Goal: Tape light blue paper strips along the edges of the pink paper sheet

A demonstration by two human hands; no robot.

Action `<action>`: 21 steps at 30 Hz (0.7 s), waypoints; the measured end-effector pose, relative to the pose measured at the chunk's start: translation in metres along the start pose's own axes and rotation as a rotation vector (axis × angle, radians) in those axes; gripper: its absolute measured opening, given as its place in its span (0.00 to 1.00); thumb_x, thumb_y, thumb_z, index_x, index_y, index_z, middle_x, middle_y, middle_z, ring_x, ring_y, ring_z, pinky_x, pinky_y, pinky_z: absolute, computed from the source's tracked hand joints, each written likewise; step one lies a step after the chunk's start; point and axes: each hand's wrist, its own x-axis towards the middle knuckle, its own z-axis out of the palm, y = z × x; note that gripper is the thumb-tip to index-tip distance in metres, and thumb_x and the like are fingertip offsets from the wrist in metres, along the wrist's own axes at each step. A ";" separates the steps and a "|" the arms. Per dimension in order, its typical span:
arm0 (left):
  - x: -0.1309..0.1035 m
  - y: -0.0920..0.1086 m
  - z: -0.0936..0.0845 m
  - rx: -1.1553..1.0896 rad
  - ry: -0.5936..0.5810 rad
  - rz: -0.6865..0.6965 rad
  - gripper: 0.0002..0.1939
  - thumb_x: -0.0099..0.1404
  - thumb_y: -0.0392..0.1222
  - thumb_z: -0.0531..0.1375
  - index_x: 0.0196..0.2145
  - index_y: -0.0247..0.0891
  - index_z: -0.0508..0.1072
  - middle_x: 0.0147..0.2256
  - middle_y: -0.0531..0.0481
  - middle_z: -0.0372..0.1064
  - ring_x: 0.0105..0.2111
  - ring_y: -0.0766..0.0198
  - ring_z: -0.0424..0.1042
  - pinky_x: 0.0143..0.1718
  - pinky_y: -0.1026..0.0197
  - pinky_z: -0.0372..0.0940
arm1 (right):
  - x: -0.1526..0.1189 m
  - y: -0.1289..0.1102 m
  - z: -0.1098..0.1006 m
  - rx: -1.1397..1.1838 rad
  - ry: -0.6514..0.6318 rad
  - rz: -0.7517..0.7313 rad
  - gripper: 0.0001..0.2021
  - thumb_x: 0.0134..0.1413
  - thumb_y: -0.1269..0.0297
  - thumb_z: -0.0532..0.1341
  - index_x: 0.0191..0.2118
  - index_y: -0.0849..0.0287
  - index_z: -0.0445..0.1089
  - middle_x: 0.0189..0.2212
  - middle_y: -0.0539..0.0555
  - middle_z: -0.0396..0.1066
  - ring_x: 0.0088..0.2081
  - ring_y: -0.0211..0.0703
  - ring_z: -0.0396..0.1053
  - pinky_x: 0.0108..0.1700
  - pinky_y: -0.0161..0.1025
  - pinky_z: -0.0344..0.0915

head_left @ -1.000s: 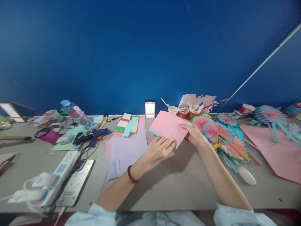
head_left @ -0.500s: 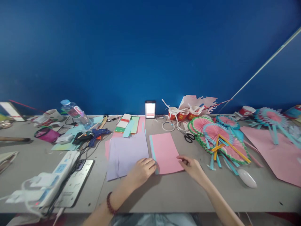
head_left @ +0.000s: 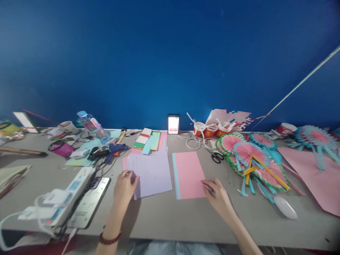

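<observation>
A pink sheet (head_left: 189,175) with a light blue strip along its left side lies flat in front of me. My right hand (head_left: 215,191) is at its right edge, thumb and fingers closed on the paper's border. Left of it are lavender sheets (head_left: 152,173), stacked loosely over some pink paper. My left hand (head_left: 125,186) is at the left edge of the lavender sheets, with its fingers bent and the thumb apart from them; whether it pinches a sheet is hard to make out.
Pleated paper fans (head_left: 251,156) and black-handled scissors (head_left: 217,157) lie to the right, with a white glue-like bottle (head_left: 285,207). A power strip (head_left: 73,193), a phone (head_left: 90,203), a glue gun (head_left: 114,150) and a water bottle (head_left: 92,125) are to the left.
My left hand has moved left, from beside the pink sheet to the far edge of the lavender sheets. The lavender sheets are turned slightly. My right hand stays at the pink sheet.
</observation>
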 end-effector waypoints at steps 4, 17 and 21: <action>-0.009 0.002 0.009 -0.075 0.060 -0.062 0.13 0.62 0.44 0.51 0.35 0.36 0.73 0.39 0.40 0.69 0.40 0.52 0.68 0.43 0.54 0.64 | 0.000 0.000 0.000 0.031 0.001 0.004 0.13 0.56 0.62 0.54 0.39 0.58 0.74 0.36 0.59 0.68 0.34 0.46 0.69 0.38 0.41 0.68; -0.014 -0.002 0.003 -0.246 0.004 -0.135 0.13 0.60 0.37 0.51 0.40 0.40 0.72 0.30 0.48 0.72 0.32 0.57 0.70 0.36 0.57 0.63 | 0.001 -0.006 0.002 0.106 -0.019 0.017 0.12 0.57 0.63 0.53 0.40 0.58 0.72 0.41 0.61 0.67 0.40 0.48 0.69 0.40 0.43 0.69; -0.016 -0.001 0.004 -0.277 0.047 -0.124 0.13 0.61 0.43 0.53 0.40 0.38 0.72 0.31 0.46 0.71 0.33 0.55 0.70 0.38 0.56 0.64 | 0.006 -0.015 0.002 0.165 -0.027 0.027 0.12 0.57 0.62 0.53 0.39 0.59 0.73 0.42 0.61 0.67 0.40 0.47 0.70 0.39 0.41 0.71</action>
